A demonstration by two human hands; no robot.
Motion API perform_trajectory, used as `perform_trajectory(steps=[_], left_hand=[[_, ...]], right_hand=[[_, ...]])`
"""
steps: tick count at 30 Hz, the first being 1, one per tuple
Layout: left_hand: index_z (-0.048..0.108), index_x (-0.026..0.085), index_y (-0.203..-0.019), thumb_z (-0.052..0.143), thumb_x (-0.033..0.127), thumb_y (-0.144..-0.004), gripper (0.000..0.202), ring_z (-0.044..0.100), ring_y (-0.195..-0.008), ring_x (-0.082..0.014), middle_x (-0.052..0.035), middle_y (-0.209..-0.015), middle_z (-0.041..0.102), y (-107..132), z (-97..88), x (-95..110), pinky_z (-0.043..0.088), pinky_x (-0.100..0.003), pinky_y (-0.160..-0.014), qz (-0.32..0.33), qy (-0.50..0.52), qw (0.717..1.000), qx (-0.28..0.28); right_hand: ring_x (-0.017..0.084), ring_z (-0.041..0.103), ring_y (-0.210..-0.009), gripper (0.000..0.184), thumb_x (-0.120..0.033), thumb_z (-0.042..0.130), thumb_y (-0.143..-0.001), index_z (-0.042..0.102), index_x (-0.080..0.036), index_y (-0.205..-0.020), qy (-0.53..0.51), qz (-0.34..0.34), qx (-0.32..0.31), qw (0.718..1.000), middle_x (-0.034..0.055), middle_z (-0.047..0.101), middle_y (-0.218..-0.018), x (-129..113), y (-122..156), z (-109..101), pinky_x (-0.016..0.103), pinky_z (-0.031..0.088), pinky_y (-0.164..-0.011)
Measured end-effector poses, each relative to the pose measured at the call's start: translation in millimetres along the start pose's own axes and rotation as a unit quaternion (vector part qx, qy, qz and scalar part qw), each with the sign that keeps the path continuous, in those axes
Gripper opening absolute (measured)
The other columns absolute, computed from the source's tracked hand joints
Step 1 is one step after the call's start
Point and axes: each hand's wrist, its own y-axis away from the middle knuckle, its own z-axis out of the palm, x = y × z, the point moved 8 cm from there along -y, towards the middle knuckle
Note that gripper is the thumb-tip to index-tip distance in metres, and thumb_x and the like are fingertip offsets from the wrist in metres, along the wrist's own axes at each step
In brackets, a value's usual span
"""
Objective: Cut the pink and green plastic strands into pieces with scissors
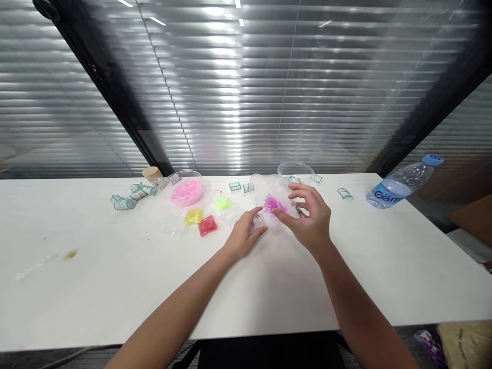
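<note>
On a white table (126, 292), a person's left hand (243, 233), thumb and fingers parted, meets the left edge of a clear container of purple beads (270, 204); the right hand (310, 218) arches over its right side, digits spread. Whether either grips cannot be told. Left lie a red packet (208, 225) and yellow packet (193, 217); beyond, a water bottle (392, 190) stands right, before window blinds (234, 92).
</note>
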Motion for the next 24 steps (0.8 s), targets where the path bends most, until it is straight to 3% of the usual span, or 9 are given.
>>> perform_trajectory(steps=[8, 24], left_hand=[[0.041, 0.022, -0.136, 0.054, 0.044, -0.091, 0.052, 0.047, -0.127, -0.0213, -0.0062, -0.138, 0.051, 0.0, 0.4, -2.0, 0.037, -0.038, -0.108, -0.009, -0.010, 1.000, 0.001], [0.045, 0.021, -0.133, 0.054, 0.045, -0.091, 0.050, 0.049, -0.124, -0.0231, -0.0083, -0.135, 0.053, 0.5, -0.7, -2.7, 0.039, -0.039, -0.106, -0.011, -0.015, 1.000, 0.007]], right_hand=[[0.024, 0.063, -0.102, 0.035, -0.041, 0.080, -0.066, 0.059, -0.022, -0.088, -0.001, -0.001, 0.010, 1.000, 0.0063, 0.065, -0.113, 2.2, 0.8, -0.1, 0.035, 0.059, -0.068], [0.024, 0.063, -0.102, 0.035, -0.041, 0.080, -0.067, 0.059, -0.022, -0.088, 0.004, -0.012, 0.005, 1.000, 0.0068, 0.065, -0.112, -0.2, 0.7, -0.4, 0.035, 0.059, -0.068]])
